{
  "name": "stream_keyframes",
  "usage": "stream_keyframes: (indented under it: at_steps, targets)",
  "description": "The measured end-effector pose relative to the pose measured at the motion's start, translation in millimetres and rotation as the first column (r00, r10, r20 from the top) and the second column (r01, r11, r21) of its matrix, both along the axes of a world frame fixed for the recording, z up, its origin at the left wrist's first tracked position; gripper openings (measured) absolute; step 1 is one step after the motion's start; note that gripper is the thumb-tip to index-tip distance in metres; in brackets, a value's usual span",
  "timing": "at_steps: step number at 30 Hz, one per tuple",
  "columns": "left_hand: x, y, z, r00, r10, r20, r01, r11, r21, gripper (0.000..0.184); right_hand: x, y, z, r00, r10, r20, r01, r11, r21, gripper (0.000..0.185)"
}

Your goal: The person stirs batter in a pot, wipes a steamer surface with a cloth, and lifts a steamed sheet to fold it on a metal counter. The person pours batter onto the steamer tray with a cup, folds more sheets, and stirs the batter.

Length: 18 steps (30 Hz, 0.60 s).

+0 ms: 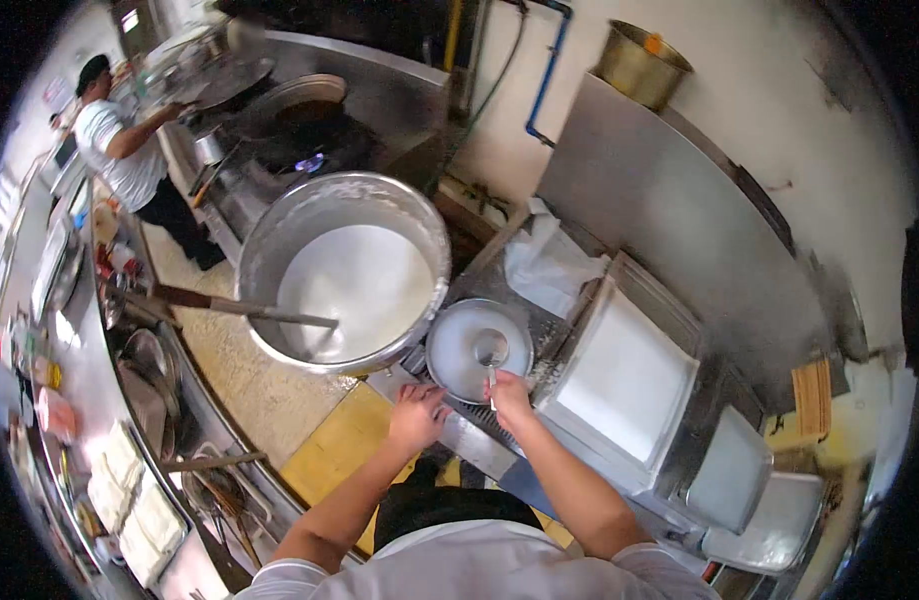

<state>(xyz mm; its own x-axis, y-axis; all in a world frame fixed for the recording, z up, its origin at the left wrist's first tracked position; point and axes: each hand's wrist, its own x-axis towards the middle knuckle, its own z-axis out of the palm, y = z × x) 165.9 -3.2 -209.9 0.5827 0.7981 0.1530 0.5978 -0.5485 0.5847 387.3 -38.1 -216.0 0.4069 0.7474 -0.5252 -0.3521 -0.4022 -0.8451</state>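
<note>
Inside a kitchen with a pale wall (769, 110) and a yellow-tiled floor (324, 440), a person in a white shirt and dark cap (124, 150) stands at the far stove, top left. Nearer, a large, round, stainless-steel pot (262, 260) holds white liquid (379, 270), with a long, brown-handled stirring tool (204, 300) slanting in over its left rim. At right, a rectangular metal tray (599, 449) contains a smooth white layer (624, 380). Between pot and tray sits a shallow, round metal basin (529, 340) of white liquid, directly ahead of the camera wearer's hands. The left hand (417, 416), fingers partly bent with nothing visible in them, is just beside the basin's near-left edge; whether it touches is unclear. The right hand (511, 396), at the near rim, grips the upright handle of a small, round-bowled metal ladle (490, 347), whose head lies over the basin, beyond the fingers.
</note>
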Motion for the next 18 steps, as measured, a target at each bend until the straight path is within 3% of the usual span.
stream_keyframes:
  at_steps: [3, 6, 8, 10, 11, 14, 15, 18]
  targets:
    - [-11.7, -18.5, 7.1, 0.998, 0.048, 0.036, -0.048, 0.999, -0.009, 0.039, -6.1, 12.9, -50.1, 0.993, 0.035, 0.109, -0.035, 0.999, -0.005, 0.030]
    - [-19.1, -41.1, 15.6, 0.992, 0.105, 0.071, -0.104, 0.994, -0.023, 0.039, -8.4, 11.6, -88.5, 0.803, 0.141, 0.579, -0.103, 0.990, -0.097, 0.029]
    - [-22.7, -56.9, 21.8, 0.986, 0.144, 0.081, -0.142, 0.990, -0.027, 0.039, -18.6, -1.2, -31.8, 0.648, 0.361, 0.671, -0.275, 0.932, -0.236, 0.038]
    - [-24.9, -74.6, 27.9, 0.982, 0.178, 0.071, -0.177, 0.984, -0.024, 0.039, -23.5, -10.5, -12.6, 0.450, 0.504, 0.738, -0.352, 0.859, -0.372, 0.049]
    - [-26.3, -82.9, 29.8, 0.979, 0.186, 0.079, -0.185, 0.982, -0.026, 0.039, -24.1, -14.7, -9.3, 0.400, 0.604, 0.690, -0.389, 0.793, -0.469, 0.058]
    - [-28.4, -110.2, 41.9, 0.967, 0.252, 0.031, -0.250, 0.967, -0.057, 0.039, -29.6, -41.5, 22.1, 0.235, 0.652, 0.721, -0.523, 0.710, -0.471, 0.060]
    - [-29.3, -119.3, 46.9, 0.959, 0.282, 0.037, -0.279, 0.958, -0.065, 0.038, -32.3, -51.8, 5.8, 0.226, 0.586, 0.778, -0.525, 0.746, -0.410, 0.060]
    - [-35.8, -146.6, 52.2, 0.924, 0.377, 0.066, -0.371, 0.925, -0.078, 0.036, -46.6, -79.6, 30.2, 0.378, 0.596, 0.708, -0.711, 0.677, -0.190, 0.055]
